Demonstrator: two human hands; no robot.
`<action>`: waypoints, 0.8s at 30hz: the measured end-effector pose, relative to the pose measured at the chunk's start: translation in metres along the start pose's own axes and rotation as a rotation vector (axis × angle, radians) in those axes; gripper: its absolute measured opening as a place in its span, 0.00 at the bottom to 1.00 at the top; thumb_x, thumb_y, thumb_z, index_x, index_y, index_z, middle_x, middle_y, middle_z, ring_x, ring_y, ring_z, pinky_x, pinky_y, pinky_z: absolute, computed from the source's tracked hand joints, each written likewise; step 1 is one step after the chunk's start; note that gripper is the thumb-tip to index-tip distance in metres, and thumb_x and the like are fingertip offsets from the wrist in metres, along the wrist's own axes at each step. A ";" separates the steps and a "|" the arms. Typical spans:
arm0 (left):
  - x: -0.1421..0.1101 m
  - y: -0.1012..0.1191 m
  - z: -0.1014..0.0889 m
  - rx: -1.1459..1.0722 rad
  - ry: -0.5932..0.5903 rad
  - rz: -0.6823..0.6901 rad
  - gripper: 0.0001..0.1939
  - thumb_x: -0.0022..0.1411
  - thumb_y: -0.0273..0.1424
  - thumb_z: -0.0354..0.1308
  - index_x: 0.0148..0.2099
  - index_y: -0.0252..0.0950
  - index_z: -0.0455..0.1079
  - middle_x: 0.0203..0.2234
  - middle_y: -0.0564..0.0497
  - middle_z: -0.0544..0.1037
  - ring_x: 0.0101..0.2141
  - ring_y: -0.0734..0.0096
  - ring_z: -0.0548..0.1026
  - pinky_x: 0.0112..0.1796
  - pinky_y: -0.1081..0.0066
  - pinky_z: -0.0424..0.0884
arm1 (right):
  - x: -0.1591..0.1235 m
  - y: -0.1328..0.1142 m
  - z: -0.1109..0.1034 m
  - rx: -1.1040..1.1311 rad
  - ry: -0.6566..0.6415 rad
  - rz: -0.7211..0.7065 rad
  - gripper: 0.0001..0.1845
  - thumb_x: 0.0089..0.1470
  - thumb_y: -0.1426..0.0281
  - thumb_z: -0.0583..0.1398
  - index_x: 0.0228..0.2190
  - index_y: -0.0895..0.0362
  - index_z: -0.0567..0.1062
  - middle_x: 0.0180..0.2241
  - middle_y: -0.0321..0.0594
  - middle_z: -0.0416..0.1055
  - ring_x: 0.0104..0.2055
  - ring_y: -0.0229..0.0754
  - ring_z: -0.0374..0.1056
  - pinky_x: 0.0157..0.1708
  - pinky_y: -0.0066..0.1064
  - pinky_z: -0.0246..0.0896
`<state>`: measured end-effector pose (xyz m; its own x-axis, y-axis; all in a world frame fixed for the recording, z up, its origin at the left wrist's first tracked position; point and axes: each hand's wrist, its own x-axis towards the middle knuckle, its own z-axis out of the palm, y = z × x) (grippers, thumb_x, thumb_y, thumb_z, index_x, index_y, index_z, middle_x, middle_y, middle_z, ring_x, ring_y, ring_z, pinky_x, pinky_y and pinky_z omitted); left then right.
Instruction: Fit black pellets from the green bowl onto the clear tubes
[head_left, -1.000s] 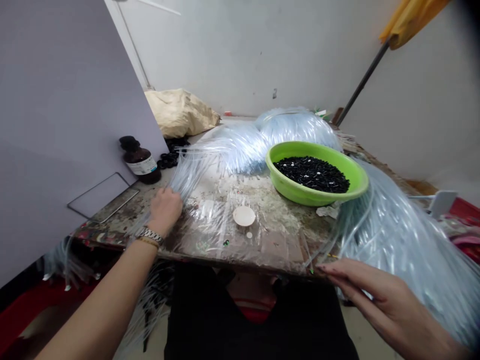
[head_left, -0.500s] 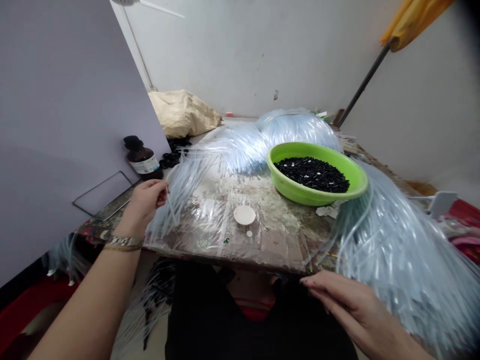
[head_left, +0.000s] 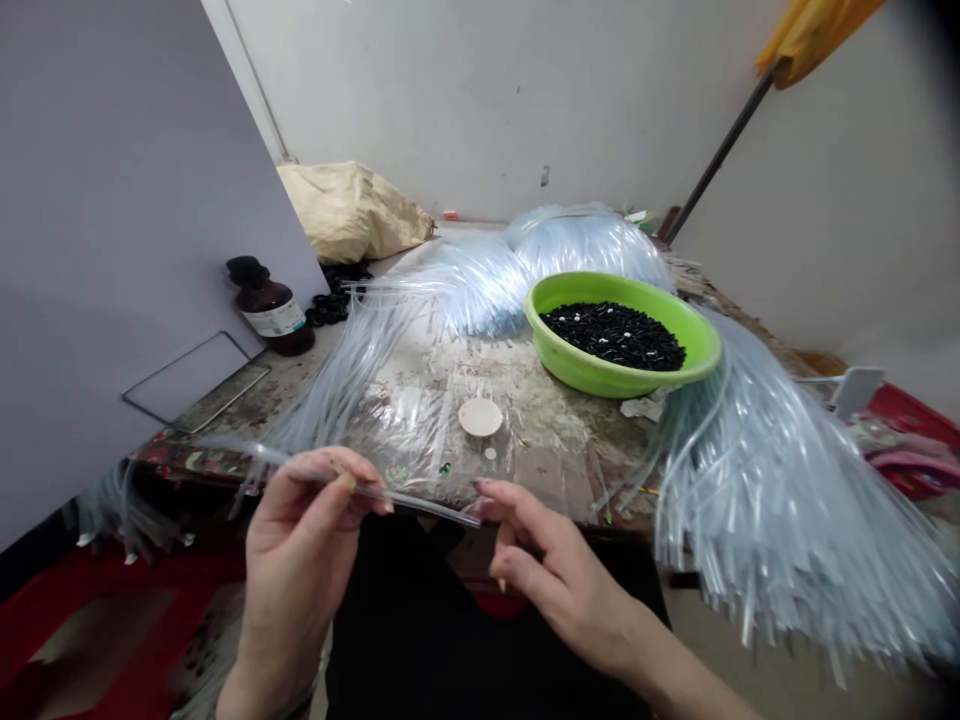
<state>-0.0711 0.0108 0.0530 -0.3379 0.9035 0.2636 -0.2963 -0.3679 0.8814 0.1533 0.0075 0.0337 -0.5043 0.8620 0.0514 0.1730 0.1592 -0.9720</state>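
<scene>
My left hand pinches a clear plastic tube between thumb and fingertips, in front of the table's near edge. One end of the tube points right, and the rest trails off to the left behind the hand. Just beside that right end is my right hand, its index finger stretched towards the tube and its thumb apart. Nothing shows between its fingers. Beyond the hands, a small white dish sits on the plastic-covered tabletop. A loose row of clear tubes lies past my left hand.
A green basin of small black pieces stands at the right. Bundles of clear tubing hang over the right edge, and more tubing lies behind. A brown bottle and a wire frame are at the left.
My left hand has come down and right from the tube row, now with a tube in it. My right hand has moved left and up to the tube's end. The view has shifted slightly.
</scene>
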 end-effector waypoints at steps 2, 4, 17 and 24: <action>-0.016 -0.005 0.005 0.024 -0.036 0.038 0.05 0.58 0.24 0.62 0.36 0.40 0.74 0.31 0.52 0.75 0.30 0.69 0.74 0.29 0.72 0.75 | 0.005 0.003 0.010 0.165 -0.050 0.055 0.21 0.58 0.68 0.58 0.53 0.54 0.68 0.37 0.38 0.75 0.28 0.33 0.67 0.32 0.28 0.66; -0.027 -0.011 0.005 0.028 -0.045 0.050 0.07 0.59 0.24 0.61 0.38 0.42 0.74 0.31 0.52 0.75 0.29 0.69 0.75 0.29 0.71 0.75 | 0.009 0.007 0.015 0.297 -0.042 0.131 0.11 0.58 0.66 0.58 0.43 0.57 0.72 0.30 0.35 0.73 0.23 0.31 0.64 0.25 0.25 0.60; -0.063 -0.007 0.007 0.011 -0.775 -0.440 0.15 0.65 0.44 0.55 0.38 0.45 0.80 0.28 0.46 0.80 0.28 0.61 0.76 0.33 0.62 0.73 | 0.013 0.015 -0.029 -0.169 -0.046 0.047 0.07 0.60 0.70 0.58 0.31 0.57 0.74 0.28 0.34 0.70 0.30 0.35 0.65 0.32 0.25 0.58; -0.044 -0.031 0.013 0.636 -0.486 -0.047 0.15 0.57 0.33 0.64 0.48 0.46 0.77 0.47 0.44 0.79 0.48 0.51 0.75 0.49 0.58 0.70 | 0.014 -0.002 -0.029 -0.381 -0.130 -0.084 0.06 0.61 0.72 0.58 0.33 0.57 0.74 0.31 0.35 0.72 0.33 0.35 0.67 0.35 0.24 0.58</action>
<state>-0.0353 -0.0148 0.0188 0.1327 0.9634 0.2330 0.3147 -0.2638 0.9118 0.1709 0.0329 0.0434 -0.6287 0.7741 0.0741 0.4147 0.4144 -0.8101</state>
